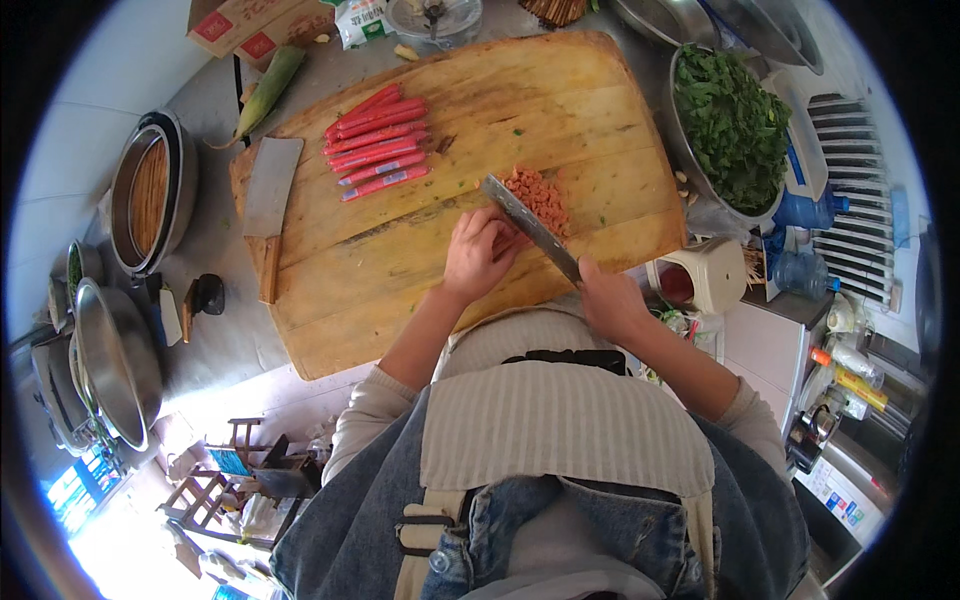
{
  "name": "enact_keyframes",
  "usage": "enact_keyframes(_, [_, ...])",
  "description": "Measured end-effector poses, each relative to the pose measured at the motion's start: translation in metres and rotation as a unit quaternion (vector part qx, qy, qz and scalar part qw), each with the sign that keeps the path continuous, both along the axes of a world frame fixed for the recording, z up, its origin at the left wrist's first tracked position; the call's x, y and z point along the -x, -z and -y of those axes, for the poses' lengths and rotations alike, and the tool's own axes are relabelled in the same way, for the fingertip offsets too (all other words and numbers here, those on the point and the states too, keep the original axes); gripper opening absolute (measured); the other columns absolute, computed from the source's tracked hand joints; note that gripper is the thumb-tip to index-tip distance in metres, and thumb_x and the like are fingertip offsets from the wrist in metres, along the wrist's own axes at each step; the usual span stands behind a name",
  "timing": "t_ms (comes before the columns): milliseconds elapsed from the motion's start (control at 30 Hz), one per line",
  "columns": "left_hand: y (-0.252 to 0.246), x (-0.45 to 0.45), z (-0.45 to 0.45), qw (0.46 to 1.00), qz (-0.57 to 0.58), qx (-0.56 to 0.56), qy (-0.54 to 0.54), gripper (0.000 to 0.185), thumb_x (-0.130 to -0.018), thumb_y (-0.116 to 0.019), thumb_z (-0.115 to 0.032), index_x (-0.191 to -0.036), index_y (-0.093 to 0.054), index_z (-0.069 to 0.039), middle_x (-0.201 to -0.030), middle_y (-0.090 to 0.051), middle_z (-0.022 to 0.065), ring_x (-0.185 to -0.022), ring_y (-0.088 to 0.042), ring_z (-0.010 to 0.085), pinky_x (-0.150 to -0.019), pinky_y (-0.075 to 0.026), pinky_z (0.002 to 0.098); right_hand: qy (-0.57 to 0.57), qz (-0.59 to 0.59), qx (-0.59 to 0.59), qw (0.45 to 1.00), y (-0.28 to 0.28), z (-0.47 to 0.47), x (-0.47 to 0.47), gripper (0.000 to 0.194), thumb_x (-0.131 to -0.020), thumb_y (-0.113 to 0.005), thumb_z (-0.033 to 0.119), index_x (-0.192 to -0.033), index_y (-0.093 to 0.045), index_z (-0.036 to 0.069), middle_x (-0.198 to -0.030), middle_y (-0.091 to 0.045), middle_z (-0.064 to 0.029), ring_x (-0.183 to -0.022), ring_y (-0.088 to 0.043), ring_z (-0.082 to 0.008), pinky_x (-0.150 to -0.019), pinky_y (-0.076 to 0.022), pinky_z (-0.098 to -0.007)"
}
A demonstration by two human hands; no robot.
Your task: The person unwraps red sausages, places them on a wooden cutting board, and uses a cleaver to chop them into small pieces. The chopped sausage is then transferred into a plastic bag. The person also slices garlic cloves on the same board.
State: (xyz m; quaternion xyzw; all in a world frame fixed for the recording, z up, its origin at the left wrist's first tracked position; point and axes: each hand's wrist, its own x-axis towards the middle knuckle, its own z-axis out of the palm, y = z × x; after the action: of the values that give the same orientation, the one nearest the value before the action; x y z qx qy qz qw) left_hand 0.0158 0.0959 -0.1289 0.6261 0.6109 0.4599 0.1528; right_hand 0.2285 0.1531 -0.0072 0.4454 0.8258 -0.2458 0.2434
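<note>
My right hand [613, 297] grips the handle of a kitchen knife [531, 225], its wide blade slanting up and left over a wooden cutting board [360, 300]. Against the near side of the blade is my left hand [481, 251], fingers curled; whether it holds a piece of food is hidden. Just beyond the blade lies a heap of diced pinkish sausage [538, 196]. Several red-wrapped sausages [381, 142] lie in a row farther up the board. A cleaver [272, 187] with a wooden handle rests at the board's left edge.
A steel bowl of leafy greens [731, 131] stands right of the board. Beyond the left side are a green-husked corn cob [271, 91], nested steel basins [186, 187] and a large steel bowl [120, 360]. A plastic stool [705, 274] stands below right.
</note>
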Motion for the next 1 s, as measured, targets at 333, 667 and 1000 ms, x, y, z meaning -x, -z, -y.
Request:
enact_keyframes(333, [0.0,0.003,0.003,1.0,0.01,0.009,0.014,0.024,-0.068,-0.078,-0.007,-0.086,-0.061,-0.004,-0.1,-0.058,0.0132,-0.093,-0.053,0.0356,-0.082,-0.046,0.0437,-0.015,-0.045,-0.014,0.999,0.012,0.006,0.004,0.033,-0.084,-0.051,0.005,-0.116,-0.041,0.006,-0.082,-0.067,-0.0227,-0.081,-0.065,-0.0446,-0.07,-0.0489,-0.0549])
enact_keyframes(667, [0.0,0.003,0.004,1.0,0.018,0.01,-0.003,0.025,-0.065,-0.079,-0.005,-0.084,-0.062,-0.004,-0.096,-0.058,0.0124,-0.091,-0.053,0.0346,-0.081,-0.046,0.0428,-0.024,-0.04,-0.021,0.999,0.014,0.007,0.009,0.03,-0.084,-0.051,0.006,-0.113,-0.043,0.006,-0.08,-0.066,-0.0221,-0.078,-0.065,-0.0451,-0.068,-0.048,-0.0559])
enact_keyframes(1000, [0.006,0.002,0.005,1.0,0.023,0.01,-0.001,0.028,-0.064,-0.08,-0.007,-0.085,-0.061,-0.005,-0.103,-0.059,0.0116,-0.096,-0.053,0.0348,-0.085,-0.047,0.0433,-0.024,-0.028,0.013,0.999,0.009,0.008,0.007,0.038,-0.084,-0.052,0.006,-0.12,-0.04,0.007,-0.086,-0.067,-0.0236,-0.084,-0.065,-0.0447,-0.071,-0.0483,-0.055])
